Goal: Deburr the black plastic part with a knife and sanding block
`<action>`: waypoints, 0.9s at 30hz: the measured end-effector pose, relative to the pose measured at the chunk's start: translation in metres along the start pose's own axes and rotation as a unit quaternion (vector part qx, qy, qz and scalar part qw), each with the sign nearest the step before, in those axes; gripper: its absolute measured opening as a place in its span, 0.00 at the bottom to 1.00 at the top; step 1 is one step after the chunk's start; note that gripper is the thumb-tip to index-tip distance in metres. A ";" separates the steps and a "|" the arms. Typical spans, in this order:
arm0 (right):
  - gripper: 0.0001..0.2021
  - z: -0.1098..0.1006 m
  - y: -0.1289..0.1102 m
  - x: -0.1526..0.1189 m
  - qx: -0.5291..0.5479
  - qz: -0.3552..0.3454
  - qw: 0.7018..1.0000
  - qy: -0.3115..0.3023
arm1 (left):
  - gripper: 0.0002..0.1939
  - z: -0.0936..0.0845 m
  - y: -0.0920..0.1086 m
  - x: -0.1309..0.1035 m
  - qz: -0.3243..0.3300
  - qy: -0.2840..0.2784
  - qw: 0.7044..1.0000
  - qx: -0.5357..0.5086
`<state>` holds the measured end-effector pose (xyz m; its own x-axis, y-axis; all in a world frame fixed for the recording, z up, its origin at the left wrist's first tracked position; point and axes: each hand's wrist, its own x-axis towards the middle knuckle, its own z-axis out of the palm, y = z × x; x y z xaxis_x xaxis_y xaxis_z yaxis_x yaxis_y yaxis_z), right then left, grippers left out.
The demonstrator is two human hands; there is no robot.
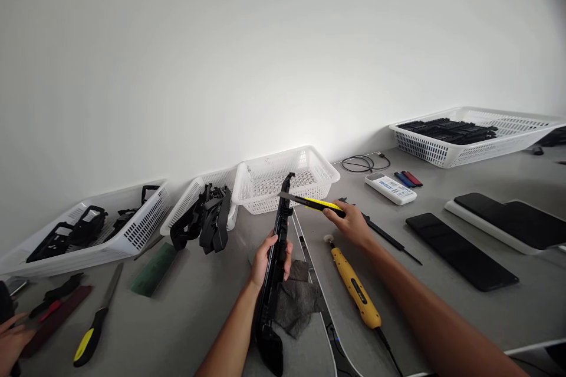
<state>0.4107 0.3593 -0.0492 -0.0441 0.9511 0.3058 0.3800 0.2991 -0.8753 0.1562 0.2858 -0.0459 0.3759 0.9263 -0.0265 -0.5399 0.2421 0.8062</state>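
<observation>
My left hand (267, 256) is closed around a long, glossy black plastic part (275, 271), holding it upright and tilted away from me. In my right hand (349, 221) is a utility knife (319, 204) with a yellow and black handle. Its thin blade points left and lies across the upper part of the black piece; whether it touches is hard to tell. Beneath the black part is a crumpled dark grey cloth (296, 300). A yellow rotary tool (356, 288) with a small round tip lies near my right forearm.
White baskets hold black parts at left (145, 224), centre-left (181, 206) and far right (446, 156); another white basket (287, 159) stands behind my hands. A file (99, 315), green sheet (154, 269), phone (462, 250) and cable (360, 163) lie about. Another person's hand (13, 339) shows at lower left.
</observation>
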 end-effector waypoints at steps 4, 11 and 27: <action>0.23 -0.002 0.004 0.002 -0.026 0.017 0.997 0.075 | 0.31 -0.002 0.000 0.000 -0.002 0.007 1.000 -0.002; 0.21 -0.006 -0.006 -0.002 0.016 -0.006 0.999 0.042 | 0.34 -0.004 0.001 -0.001 0.000 0.009 1.000 -0.005; 0.24 0.002 -0.008 -0.003 -0.004 -0.035 0.997 -0.066 | 0.21 0.008 0.004 -0.002 0.004 0.074 0.997 -0.001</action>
<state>0.4057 0.3539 -0.0443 -0.1913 0.9301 0.3136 0.3785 0.3647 -0.8507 0.1589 0.2825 -0.0380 0.2566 0.9606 -0.1065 -0.5435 0.2345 0.8060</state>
